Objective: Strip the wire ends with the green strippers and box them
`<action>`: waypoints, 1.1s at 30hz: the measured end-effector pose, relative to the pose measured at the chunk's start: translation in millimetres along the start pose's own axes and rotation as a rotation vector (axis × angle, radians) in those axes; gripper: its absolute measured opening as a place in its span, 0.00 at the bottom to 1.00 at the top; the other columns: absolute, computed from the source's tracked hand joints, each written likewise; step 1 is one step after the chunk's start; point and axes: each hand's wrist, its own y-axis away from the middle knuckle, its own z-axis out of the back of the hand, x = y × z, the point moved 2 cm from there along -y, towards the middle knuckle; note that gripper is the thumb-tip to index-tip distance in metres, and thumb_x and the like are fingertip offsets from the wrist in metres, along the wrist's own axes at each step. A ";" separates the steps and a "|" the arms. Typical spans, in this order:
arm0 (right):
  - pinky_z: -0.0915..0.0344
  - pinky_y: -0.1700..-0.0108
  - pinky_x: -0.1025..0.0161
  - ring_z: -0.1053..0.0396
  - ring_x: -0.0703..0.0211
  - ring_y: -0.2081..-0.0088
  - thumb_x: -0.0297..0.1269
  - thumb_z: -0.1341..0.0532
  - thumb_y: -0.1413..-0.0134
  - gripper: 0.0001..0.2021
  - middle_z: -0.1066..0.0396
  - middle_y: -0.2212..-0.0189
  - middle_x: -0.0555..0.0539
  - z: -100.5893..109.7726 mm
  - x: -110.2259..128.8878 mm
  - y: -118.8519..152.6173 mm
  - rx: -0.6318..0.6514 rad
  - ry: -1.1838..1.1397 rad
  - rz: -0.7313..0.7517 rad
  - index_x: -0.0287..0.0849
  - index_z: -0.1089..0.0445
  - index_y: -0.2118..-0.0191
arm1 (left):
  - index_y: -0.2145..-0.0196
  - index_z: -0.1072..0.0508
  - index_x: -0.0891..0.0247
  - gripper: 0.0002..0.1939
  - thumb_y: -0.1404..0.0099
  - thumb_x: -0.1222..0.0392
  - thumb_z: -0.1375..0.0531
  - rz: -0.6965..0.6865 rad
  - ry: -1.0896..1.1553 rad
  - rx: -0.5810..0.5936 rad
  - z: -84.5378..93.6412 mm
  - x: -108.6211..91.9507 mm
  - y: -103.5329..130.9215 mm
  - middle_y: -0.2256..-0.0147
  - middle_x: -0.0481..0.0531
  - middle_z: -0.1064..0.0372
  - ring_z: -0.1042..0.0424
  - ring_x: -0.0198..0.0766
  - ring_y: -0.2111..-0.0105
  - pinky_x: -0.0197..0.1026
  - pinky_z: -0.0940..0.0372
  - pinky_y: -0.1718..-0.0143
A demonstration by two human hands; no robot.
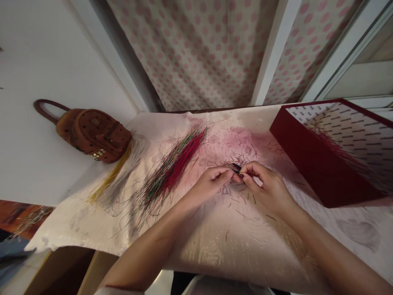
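Note:
Over the cloth, my left hand and my right hand meet with closed, pinching fingertips. A small dark object shows between them, touching the right fingertips; its kind is too small to make out. What the left fingertips pinch is hidden. Short cut pieces of thin strand lie scattered around and beyond my hands. To the left lies a long loose bundle of thin red, green and dark strands, apart from both hands.
A dark red open box with strands inside stands at the right. Yellow strands and grey strands lie farther left, beside a brown backpack. Pale cloth covers the table; a dotted curtain hangs behind.

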 end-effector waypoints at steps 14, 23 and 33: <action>0.36 0.63 0.61 0.32 0.59 0.68 0.32 0.47 0.30 0.07 0.31 0.68 0.50 -4.5 7.7 1.7 0.067 0.012 0.137 0.47 0.37 0.62 | 0.70 0.23 0.65 0.24 0.28 0.43 0.45 -0.112 0.013 0.040 -3.4 12.6 -5.6 0.68 0.54 0.28 0.31 0.39 0.65 0.41 0.39 0.60; 0.38 0.65 0.62 0.33 0.59 0.69 0.32 0.48 0.29 0.06 0.31 0.69 0.50 -4.8 4.0 3.3 0.040 0.051 0.132 0.47 0.39 0.62 | 0.69 0.25 0.63 0.18 0.29 0.50 0.47 0.079 0.082 -0.024 -5.6 1.1 2.3 0.77 0.46 0.44 0.46 0.33 0.76 0.38 0.48 0.73; 0.39 0.62 0.63 0.31 0.60 0.66 0.30 0.45 0.32 0.04 0.28 0.66 0.51 -4.0 -1.1 3.6 -0.004 0.021 0.063 0.46 0.35 0.61 | 0.65 0.24 0.65 0.09 0.32 0.57 0.41 -0.035 0.056 -0.082 -2.4 5.7 -2.1 0.63 0.54 0.25 0.28 0.39 0.60 0.41 0.36 0.55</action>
